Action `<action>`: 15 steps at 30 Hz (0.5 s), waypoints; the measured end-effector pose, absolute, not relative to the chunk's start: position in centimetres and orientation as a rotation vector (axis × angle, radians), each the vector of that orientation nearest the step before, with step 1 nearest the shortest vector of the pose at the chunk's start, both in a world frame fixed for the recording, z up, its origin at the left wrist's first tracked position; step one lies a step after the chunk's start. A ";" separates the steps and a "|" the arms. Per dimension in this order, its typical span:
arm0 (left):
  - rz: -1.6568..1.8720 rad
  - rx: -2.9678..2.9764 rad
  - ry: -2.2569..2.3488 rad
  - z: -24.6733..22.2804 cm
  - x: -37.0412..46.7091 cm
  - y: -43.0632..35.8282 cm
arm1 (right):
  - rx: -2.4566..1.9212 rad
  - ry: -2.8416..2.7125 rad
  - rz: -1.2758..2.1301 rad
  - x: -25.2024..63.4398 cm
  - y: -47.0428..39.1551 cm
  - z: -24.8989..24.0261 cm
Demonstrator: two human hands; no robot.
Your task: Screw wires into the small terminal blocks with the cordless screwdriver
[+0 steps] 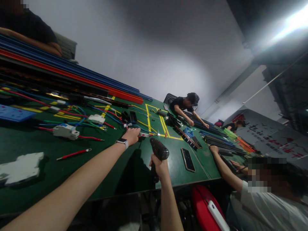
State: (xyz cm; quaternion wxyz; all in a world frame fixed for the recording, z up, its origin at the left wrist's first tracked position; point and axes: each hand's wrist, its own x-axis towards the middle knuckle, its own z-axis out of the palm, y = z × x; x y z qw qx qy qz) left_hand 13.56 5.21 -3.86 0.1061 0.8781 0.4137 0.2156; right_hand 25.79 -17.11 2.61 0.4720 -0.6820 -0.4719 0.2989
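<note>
My right hand is wrapped round the grip of a black cordless drill, its body raised over the green table. To the left, my left hand, with a watch on the wrist, is closed at a small pale block with a red end. The fingers partly cover this block, and its kind is hard to make out. Just beyond the left hand lie a black open box and several coloured wires. Left of it rests a white circuit breaker with red leads.
A phone lies right of the drill. Long orange trunking and blue strips line the far left edge. A short red cable and a white breaker sit nearer on the left. Several people work around the green table.
</note>
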 end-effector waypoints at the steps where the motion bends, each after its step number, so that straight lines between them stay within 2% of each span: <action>1: 0.642 2.595 1.219 -3.9 13.6 5.2 | -1.665 -1.153 0.739 25.8 -17.1 2.5; 15: 0.646 2.591 1.220 -4.2 13.7 5.4 | -1.618 -1.110 0.777 26.1 -16.9 2.1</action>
